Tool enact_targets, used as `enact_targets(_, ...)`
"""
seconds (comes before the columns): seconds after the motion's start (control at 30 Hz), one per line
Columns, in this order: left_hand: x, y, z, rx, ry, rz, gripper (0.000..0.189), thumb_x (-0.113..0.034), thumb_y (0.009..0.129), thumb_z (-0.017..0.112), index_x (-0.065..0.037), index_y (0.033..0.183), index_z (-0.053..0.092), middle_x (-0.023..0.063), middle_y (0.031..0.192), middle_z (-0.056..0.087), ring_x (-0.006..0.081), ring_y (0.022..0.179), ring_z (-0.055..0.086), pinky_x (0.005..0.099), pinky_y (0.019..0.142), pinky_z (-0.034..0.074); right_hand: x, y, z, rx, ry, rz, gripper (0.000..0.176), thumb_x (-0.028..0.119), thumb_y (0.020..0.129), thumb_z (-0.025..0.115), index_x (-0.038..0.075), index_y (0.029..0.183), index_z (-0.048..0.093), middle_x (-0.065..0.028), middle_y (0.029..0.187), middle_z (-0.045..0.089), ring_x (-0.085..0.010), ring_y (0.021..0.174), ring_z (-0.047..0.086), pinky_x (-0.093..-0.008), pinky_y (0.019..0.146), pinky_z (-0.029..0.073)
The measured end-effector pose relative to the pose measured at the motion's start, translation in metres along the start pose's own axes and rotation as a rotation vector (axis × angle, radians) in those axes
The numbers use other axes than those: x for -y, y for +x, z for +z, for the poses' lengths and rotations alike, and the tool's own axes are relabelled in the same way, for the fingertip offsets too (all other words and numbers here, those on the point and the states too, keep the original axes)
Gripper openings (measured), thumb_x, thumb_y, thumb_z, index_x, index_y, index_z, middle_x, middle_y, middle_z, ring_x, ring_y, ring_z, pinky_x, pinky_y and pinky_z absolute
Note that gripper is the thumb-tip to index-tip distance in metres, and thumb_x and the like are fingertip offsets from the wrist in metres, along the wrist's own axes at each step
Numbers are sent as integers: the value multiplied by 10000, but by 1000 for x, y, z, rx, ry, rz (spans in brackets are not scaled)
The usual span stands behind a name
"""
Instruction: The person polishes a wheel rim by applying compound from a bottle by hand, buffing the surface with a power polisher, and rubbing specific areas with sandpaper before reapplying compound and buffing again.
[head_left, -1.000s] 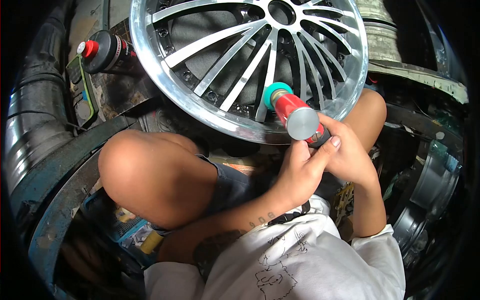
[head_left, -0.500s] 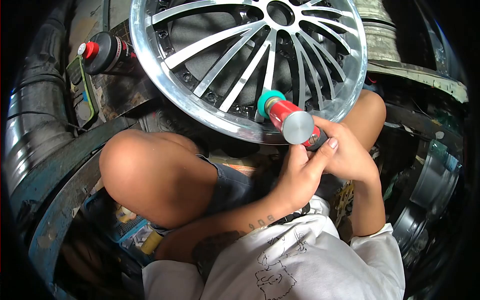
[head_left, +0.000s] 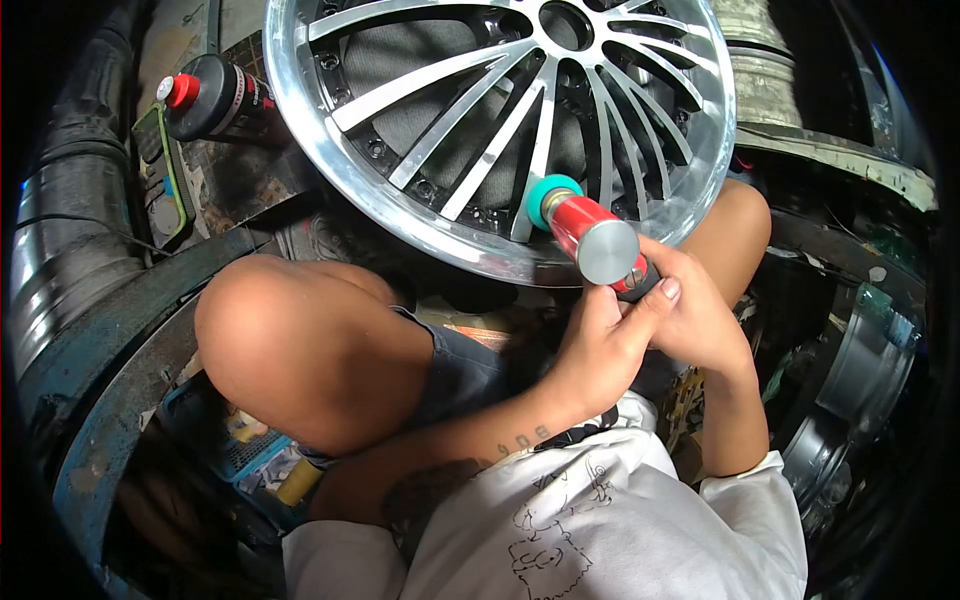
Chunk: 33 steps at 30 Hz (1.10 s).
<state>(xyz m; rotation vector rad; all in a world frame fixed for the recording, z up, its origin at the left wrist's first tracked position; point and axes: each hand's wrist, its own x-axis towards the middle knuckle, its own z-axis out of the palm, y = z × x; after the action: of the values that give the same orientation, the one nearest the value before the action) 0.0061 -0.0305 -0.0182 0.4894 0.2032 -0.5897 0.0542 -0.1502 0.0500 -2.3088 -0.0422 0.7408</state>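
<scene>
A red handheld polisher [head_left: 585, 225] with a silver round end and a green pad [head_left: 550, 195] is in both my hands. The pad rests against a spoke near the lower rim of the alloy wheel [head_left: 380, 215], which has polished spokes and black recesses. My right hand [head_left: 700, 305] is closed round the polisher's dark grip. My left hand [head_left: 605, 345] is closed beneath the tool, its thumb up near the grip. Part of the grip is hidden by my fingers.
A black bottle with a red cap [head_left: 205, 95] stands left of the wheel, beside a green-edged tray [head_left: 178, 195]. A blue basket [head_left: 215, 430] with a yellow roll [head_left: 297, 482] sits low at left. Another wheel [head_left: 860, 370] is at right. My bent knees flank the work.
The polisher and both hands have shifted slightly right along the spoke's lower end. The wheel appears a few pixels to the right; both hands keep their grip.
</scene>
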Motion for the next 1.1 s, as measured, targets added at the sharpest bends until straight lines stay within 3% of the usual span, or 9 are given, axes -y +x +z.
enact_targets(0.07, 2, -1, 3, 4, 4, 21, 448, -236, 1063, 619, 50, 1370, 463, 101, 1254, 606, 129, 1170, 598, 293, 1017, 476, 1, -7, 0, -5, 41, 77, 400, 73, 785, 728, 11, 1173, 651, -217, 879, 708, -435, 882, 720, -406, 740, 557)
enact_targets(0.67, 3, -1, -1, -40, 5, -9, 426, -244, 1060, 626, 48, 1328, 470, 99, 1233, 609, 117, 1150, 611, 283, 988, 500, -6, 4, 1, 47, 72, -11, 351, 89, 766, 742, 20, 1097, 652, -188, 876, 709, -410, 852, 717, -402, 749, 550)
enact_targets(1.1, -3, -2, 4, -6, -27, -51, 473, -232, 1048, 639, 60, 1370, 454, 105, 1218, 615, 115, 1127, 624, 276, 961, 506, -7, -9, 7, -55, 79, 39, 432, 79, 789, 734, -2, 1204, 648, -188, 885, 722, -357, 825, 744, -383, 751, 561)
